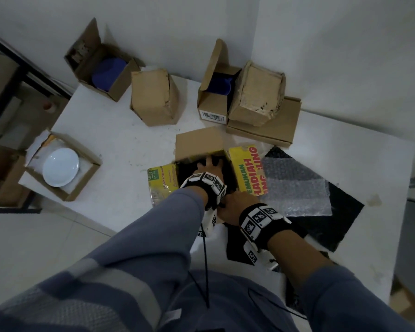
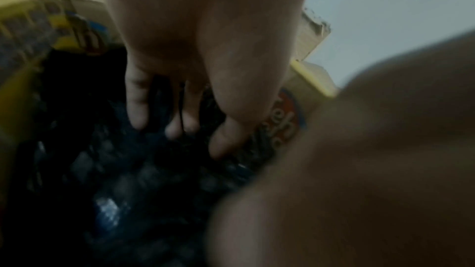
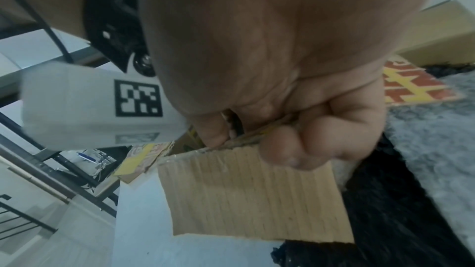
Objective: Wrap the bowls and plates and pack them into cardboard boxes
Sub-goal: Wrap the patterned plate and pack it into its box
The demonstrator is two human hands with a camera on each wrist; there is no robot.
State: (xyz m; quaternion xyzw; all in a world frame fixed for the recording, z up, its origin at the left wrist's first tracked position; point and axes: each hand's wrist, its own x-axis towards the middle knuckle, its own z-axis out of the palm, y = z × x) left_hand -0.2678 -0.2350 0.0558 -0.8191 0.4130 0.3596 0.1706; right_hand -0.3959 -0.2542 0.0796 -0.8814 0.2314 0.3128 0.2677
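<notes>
Left hand point(image 2: 195, 52), fingers straight, pressing the dark bubble-wrapped bundle point(image 2: 107, 180) inside the yellow-printed cardboard box point(image 1: 246, 171) — press evenly, gently; right hand point(image 3: 295, 98) pinching its near flap point(image 3: 246, 194) — hold steady.

Plate point(image 1: 61, 167) in left box point(image 1: 86, 185); bubble wrap point(image 1: 295, 185) right of centre box point(image 1: 199, 142).

Your white surface point(image 1: 120, 140) carries several cardboard boxes: the yellow-printed open box point(image 1: 243, 168) near you, a box with a white plate point(image 1: 61, 170) at left, plus bubble wrap point(image 1: 295, 188) over black cloth point(image 1: 340, 212).
</notes>
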